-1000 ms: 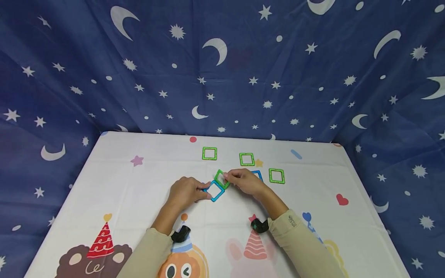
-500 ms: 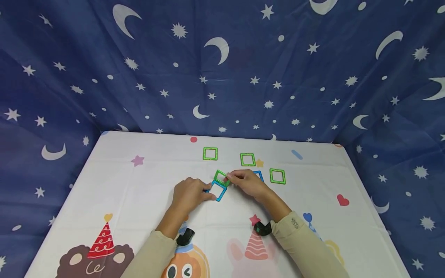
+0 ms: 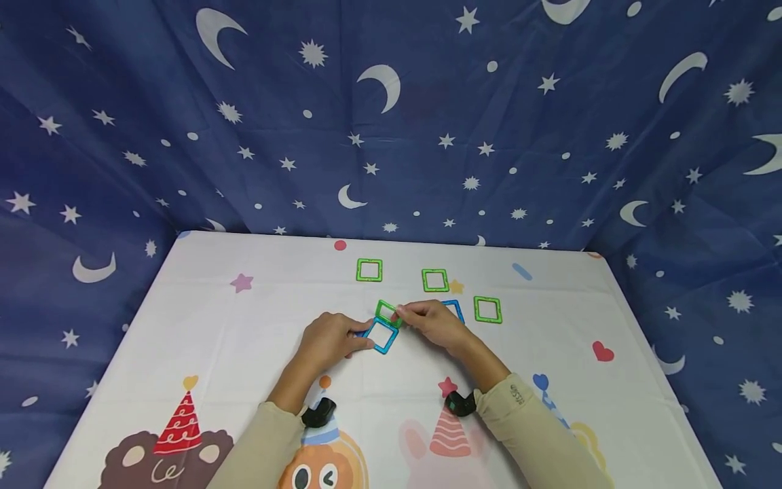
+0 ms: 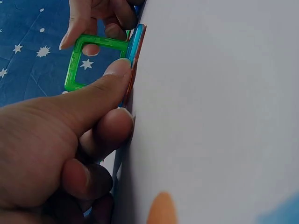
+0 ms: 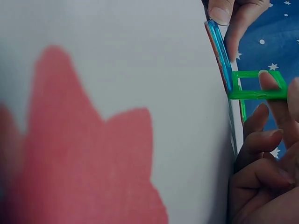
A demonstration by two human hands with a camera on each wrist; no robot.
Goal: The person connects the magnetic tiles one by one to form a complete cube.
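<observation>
In the head view my left hand pinches the left side of a blue square magnetic tile, thumb and forefinger near its corners. A bit more blue shows between those fingers. In the left wrist view the left thumb presses at the edge of this tile, which lies flat on the table. A green square magnetic tile stands up from the blue tile's far edge. My right hand pinches that green tile on its right side. The right wrist view shows the green frame meeting the blue one at an angle.
Beyond the hands lie three loose green square tiles, at the back left, back middle and right. Another blue tile is partly hidden behind the right hand. A printed white cloth covers the table, and a blue curtain rises behind it.
The blue tile has shifted slightly right and turned a little. The green tile has turned along with it. My left hand edged right, then back left; the right hand stays nearly in place.
</observation>
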